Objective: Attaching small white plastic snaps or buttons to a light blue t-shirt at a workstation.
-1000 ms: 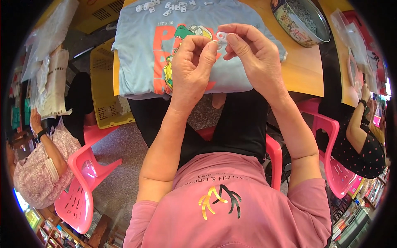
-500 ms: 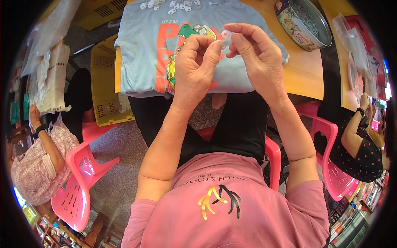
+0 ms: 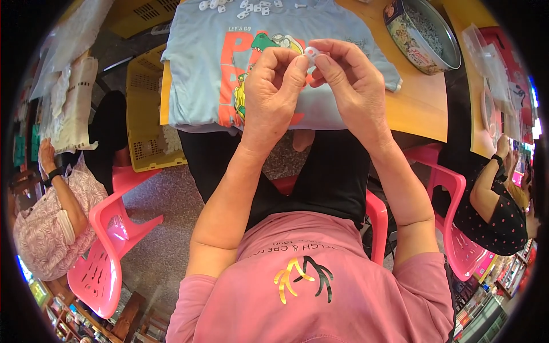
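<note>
Above the table, both my hands meet at a small white plastic piece (image 3: 311, 53) with a hole in it. My left hand (image 3: 270, 94) pinches its left side between thumb and fingers. My right hand (image 3: 355, 91) closes thumb and fingers on the right side. Whether it is one piece or two joined is hidden by the fingertips. Under my hands a light blue T-shirt (image 3: 194, 80) with a red and green print lies spread on the table. Several similar white plastic pieces (image 3: 257, 8) lie along its far part.
At the far right of the wooden table (image 3: 423, 108) stands an oval tin (image 3: 413, 41) of small grey parts. A yellow crate (image 3: 144, 128) sits left of the table. Pink chairs (image 3: 106, 274) flank me, and a person works on each side.
My right hand has moved slightly down and toward the left hand. The white piece, which stuck out above my right fingers, now sits lower, between both sets of fingertips.
</note>
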`<state>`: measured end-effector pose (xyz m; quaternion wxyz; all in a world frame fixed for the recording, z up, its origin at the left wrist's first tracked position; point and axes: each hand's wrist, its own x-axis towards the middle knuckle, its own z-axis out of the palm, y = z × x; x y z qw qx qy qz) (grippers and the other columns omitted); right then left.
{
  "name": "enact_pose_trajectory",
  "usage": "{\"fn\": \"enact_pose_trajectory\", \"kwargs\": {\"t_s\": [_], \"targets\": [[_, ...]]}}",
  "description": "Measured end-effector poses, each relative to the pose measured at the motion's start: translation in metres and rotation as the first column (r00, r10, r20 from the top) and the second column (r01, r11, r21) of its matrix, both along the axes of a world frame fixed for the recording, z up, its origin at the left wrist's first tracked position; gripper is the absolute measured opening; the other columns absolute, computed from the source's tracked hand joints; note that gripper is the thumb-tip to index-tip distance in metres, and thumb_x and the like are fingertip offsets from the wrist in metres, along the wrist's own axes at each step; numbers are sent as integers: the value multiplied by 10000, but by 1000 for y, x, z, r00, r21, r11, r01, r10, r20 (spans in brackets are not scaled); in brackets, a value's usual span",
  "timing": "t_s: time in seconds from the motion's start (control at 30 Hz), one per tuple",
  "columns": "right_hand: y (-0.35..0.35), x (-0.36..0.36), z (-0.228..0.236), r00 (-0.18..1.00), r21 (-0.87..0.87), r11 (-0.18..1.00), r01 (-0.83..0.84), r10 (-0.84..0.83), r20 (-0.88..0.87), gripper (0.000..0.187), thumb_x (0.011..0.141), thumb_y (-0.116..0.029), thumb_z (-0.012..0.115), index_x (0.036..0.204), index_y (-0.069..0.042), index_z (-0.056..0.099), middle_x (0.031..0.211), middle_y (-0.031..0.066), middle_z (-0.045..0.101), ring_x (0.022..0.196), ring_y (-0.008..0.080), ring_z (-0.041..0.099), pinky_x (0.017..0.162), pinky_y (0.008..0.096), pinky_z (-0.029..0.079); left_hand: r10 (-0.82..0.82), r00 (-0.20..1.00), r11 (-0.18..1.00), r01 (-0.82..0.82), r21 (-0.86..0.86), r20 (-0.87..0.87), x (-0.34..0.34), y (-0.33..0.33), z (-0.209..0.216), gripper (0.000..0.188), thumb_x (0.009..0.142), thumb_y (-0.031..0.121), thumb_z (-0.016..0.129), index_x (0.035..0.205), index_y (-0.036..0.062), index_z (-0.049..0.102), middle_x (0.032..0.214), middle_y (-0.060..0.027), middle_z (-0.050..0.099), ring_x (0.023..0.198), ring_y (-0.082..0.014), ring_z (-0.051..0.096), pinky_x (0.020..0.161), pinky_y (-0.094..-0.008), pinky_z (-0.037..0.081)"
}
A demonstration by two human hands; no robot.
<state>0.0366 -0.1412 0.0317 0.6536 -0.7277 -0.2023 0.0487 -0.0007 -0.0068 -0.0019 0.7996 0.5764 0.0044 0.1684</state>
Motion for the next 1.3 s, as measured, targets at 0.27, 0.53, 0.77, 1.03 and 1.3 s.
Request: {"fn": "enact_pose_trajectory", "kwargs": {"t_s": [0.27,0.53,0.77,1.03,1.3], "targets": [[5,1,1,1000,38,999,8,-8,0,229,978,-83,603,1175,35,608,1040,68,681,827,105,641,754,237,542,-47,999,992,49,-118,16,-1,0,-4,133,995,141,600,1018,10,598,876,-17,643,793,-66,609,686,-208,478],[2,-1,8,999,57,998,-14,17,-44,248,983,-102,602,1188,38,607,1015,61,676,811,95,622,736,244,534,-50,997,993,56,-106,54,-3,1,-6,133,1002,145,593,1039,17,596,915,-21,649,828,-72,610,739,-217,493],[4,-4,17,988,155,986,-66,87,-131,252,996,-130,585,1182,37,618,969,55,663,804,97,610,727,251,525,-78,992,987,91,-134,97,-3,4,-8,200,983,178,633,1101,28,570,957,-15,646,863,-68,598,766,-215,484],[5,-10,20,971,234,965,-115,160,-180,236,991,-128,593,1164,27,636,918,40,654,780,101,608,736,242,502,-93,970,981,127,-144,224,-3,0,3,418,1019,263,562,1337,0,500,1248,-129,614,1037,-133,588,914,-275,478],[17,-16,21,973,344,936,-73,143,-182,166,977,-69,597,1069,63,640,1005,72,659,864,116,620,772,272,538,-189,958,977,206,-57,216,-7,5,1,503,1047,369,451,1355,-27,487,1339,-167,570,1206,-220,557,1034,-349,443]]}}
